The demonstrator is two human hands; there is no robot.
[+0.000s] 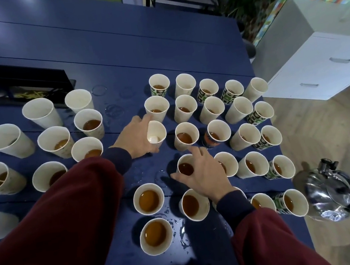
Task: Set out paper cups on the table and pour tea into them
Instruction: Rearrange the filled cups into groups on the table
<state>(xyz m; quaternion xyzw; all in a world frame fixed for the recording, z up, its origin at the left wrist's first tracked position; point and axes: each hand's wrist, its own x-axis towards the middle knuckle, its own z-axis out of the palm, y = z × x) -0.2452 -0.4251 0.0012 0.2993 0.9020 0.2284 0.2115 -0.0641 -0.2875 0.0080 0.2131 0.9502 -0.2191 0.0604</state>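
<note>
- The left hand [135,138] is curling round a plain white paper cup [158,129] that is looking empty, thumb hooked over its rim, near the middle of the dark blue table [112,51]; the cup is tilting, and I cannot tell whether its base is touching the tabletop
- The right hand [201,176] is gripping a white paper cup of brown tea [185,167], fingers bent about its rim; this cup is standing just nearer the person than the empty one
- By my judgement, setting out is the step in hand; most cups are already holding tea, while a few tall white cups [41,111] at the far left are standing empty
- The next move is probably calling for a free gap for the empty cup, then a hand freed for the shiny steel kettle [330,190] by the table's right edge
- Crowded neighbouring cups and spilled drops [182,233] are getting in the way; a black open box [25,79] and a white drawer cabinet [318,65] are standing further off
</note>
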